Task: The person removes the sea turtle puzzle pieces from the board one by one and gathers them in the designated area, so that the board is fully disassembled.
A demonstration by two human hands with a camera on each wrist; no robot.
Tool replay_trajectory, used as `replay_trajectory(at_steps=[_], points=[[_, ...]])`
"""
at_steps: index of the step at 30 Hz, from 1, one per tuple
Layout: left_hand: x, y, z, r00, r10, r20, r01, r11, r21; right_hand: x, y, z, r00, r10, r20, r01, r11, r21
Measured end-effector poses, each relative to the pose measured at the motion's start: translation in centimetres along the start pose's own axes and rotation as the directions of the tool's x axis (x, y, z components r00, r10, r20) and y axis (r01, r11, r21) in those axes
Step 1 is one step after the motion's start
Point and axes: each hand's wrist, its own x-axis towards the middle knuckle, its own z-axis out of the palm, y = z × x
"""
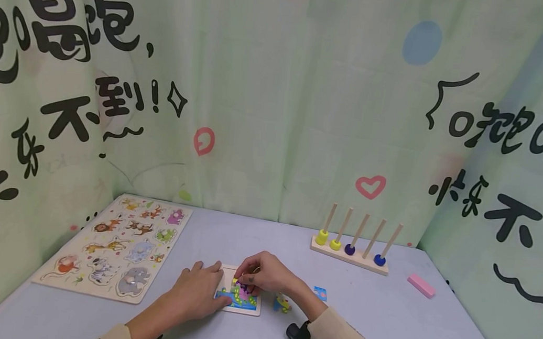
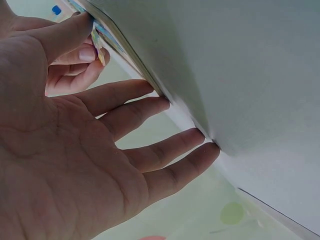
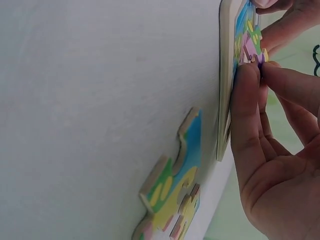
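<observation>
A small wooden jigsaw board (image 1: 255, 314) lies on the table, its lower part filled with blue, green and pink picture. My left hand (image 1: 199, 289) rests along its left side, fingers spread and fairly straight, thumb over the lower left corner. In the left wrist view the fingertips (image 2: 212, 148) touch the board edge and tabletop. Over the board, my right hand (image 1: 269, 273) pinches a green and pink jigsaw piece (image 3: 253, 44) between thumb and index finger, tilted up from the board. Loose jigsaw pieces (image 1: 282, 303) lie just right of the board, beneath the right wrist.
Another blue piece (image 1: 320, 292) lies beyond the right forearm. A large animal puzzle board (image 1: 150, 287) covers the table's left side. At the back right stands a peg rack (image 1: 355, 258) with yellow and blue beads; a pink block (image 1: 421, 285) lies right of it. Printed curtains enclose the table.
</observation>
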Motion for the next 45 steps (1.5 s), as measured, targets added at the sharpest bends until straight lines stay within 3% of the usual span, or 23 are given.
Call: replay_trajectory(at_steps=[16,45], points=[[-0.11,-0.09,-0.10,1.000,0.004,-0.001,-0.004,1.000,-0.019,-0.14,-0.07,-0.10,0.999,-0.041,-0.008,0.041,0.998,-0.045],[-0.04,0.10,-0.15,1.000,-0.016,0.016,0.016,1.000,0.007,-0.33,0.32,-0.32,1.000,0.007,-0.014,-0.006,0.998,0.065]])
